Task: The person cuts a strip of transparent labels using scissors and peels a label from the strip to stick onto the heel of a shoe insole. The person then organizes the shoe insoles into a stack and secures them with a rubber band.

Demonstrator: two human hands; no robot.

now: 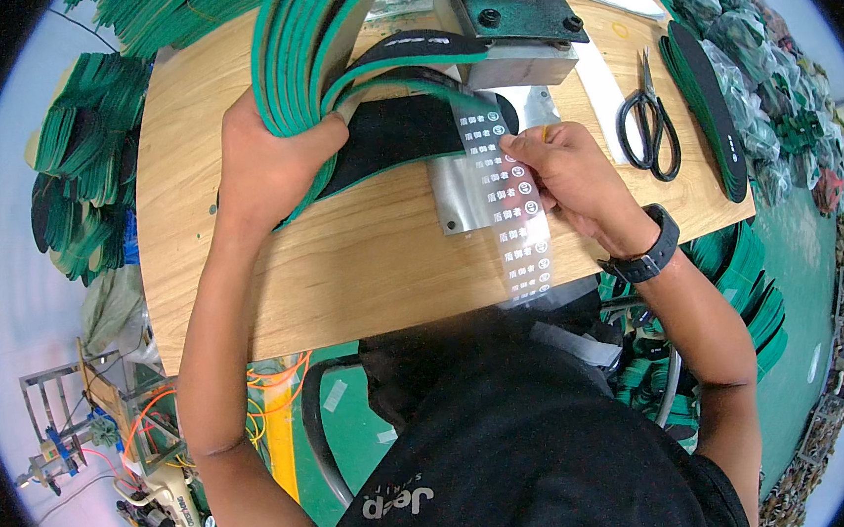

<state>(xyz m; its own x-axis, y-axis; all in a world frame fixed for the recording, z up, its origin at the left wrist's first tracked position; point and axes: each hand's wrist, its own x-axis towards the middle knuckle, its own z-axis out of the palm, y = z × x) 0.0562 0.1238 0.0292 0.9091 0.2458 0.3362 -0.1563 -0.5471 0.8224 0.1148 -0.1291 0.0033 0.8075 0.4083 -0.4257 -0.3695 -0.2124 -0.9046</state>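
My left hand [266, 167] is closed around a fanned stack of green-edged insoles [311, 49], with the thumb across them at the right. One black insole [387, 132] from this bunch lies over the metal base plate [454, 196], its far end close to the press head [513, 33]. A clear strip of white printed transfer labels [518, 221] runs over that end and hangs toward the table's front edge. Thumb and fingers of my right hand [579, 177] pinch the strip's edge beside the insole. A dark watch is on the right wrist.
On the wooden table [297, 308], black-handled scissors [650, 132] and another black insole stack [707, 107] lie at the right. More insoles are piled at the left [87, 166] and far left [160, 17]. Plastic-bagged goods [749, 69] stand beyond the table's right side.
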